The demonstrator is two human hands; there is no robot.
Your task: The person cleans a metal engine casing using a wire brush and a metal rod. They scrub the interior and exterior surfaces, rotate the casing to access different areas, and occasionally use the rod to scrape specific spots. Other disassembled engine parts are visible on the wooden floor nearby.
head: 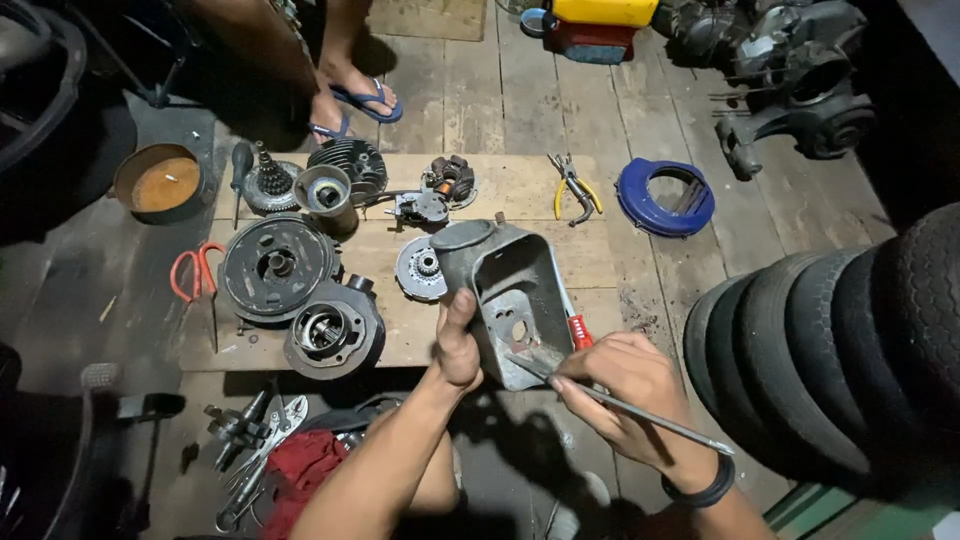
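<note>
Lower frame is mostly shadow: the tools by the red rag point(300, 470) at bottom left are a dark tangle, can't separate them. Another person at the top is cut off, only feet in blue flip-flops point(360, 103) showing. Tyres point(830, 350) run out of frame on the right. Left hand point(457, 345) is clamped on the lower left edge of a grey metal shroud point(505, 300), thumb on its near face, fingers hidden behind. Right hand point(625, 385) is closed round a thin metal rod point(640, 412), whose tip meets the shroud's lower corner; the exact contact point is hard to make out. A red handle point(580, 332) pokes out behind the shroud, the rest is covered. Shroud is held tilted above the wooden board point(520, 190) on the floor, near its front right corner: curved hollow body, dull and grimy, flat plate with several round holes facing up.
</note>
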